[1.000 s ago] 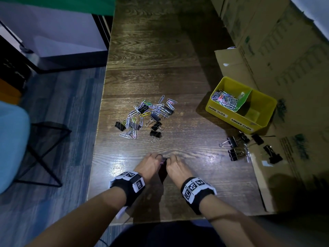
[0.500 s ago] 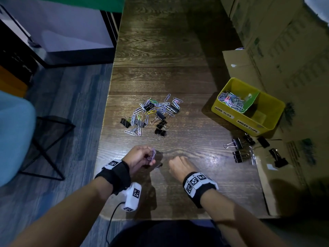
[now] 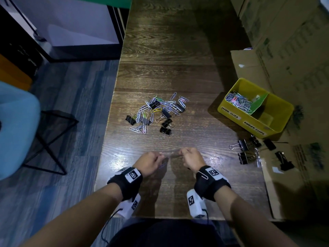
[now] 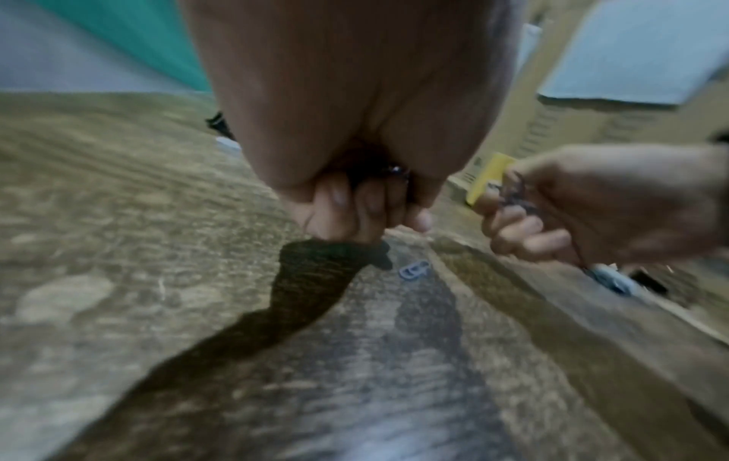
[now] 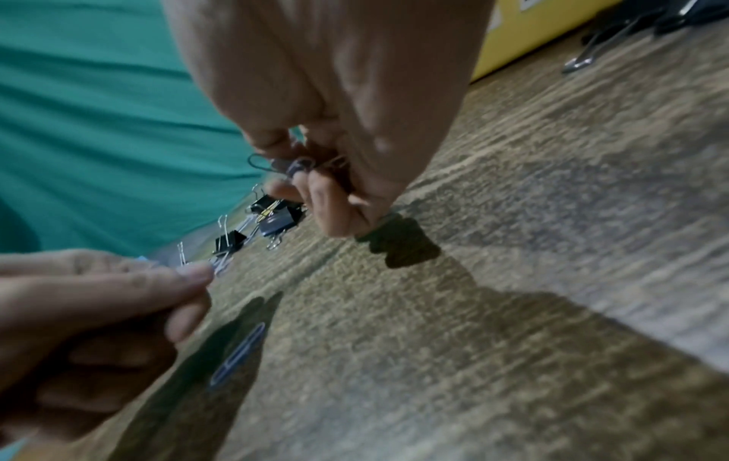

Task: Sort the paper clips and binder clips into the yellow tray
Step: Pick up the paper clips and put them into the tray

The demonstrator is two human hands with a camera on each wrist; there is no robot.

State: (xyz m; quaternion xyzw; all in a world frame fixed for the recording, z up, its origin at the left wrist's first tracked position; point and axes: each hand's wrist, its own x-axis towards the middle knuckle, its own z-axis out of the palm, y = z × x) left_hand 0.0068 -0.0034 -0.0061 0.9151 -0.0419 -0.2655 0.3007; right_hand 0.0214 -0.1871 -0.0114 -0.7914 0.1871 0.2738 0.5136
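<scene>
Both my hands are raised just over the near edge of the table (image 3: 178, 50). My right hand (image 3: 192, 158) has its fingers curled, pinching a small tangle of paper clips (image 5: 292, 165) between thumb and fingertips. My left hand (image 3: 149, 163) is also curled, pinching what looks like a wire clip at the thumb tip; the blur stops me saying which kind.

One loose blue paper clip (image 5: 236, 355) lies flat on the wood under and between the hands, nearer the left.

The yellow tray (image 3: 277, 129) sits ahead and to the right, well apart from both hands, its long axis running diagonally away to the right. The near-left compartment, labelled for paper clips, already holds a heap; the other compartment looks empty. The right hand is the nearer one, so I judge it should carry its clips there.

The mixed pile (image 3: 156, 113) is straight ahead. Loose binder clips (image 3: 243, 148) lie just before the tray
</scene>
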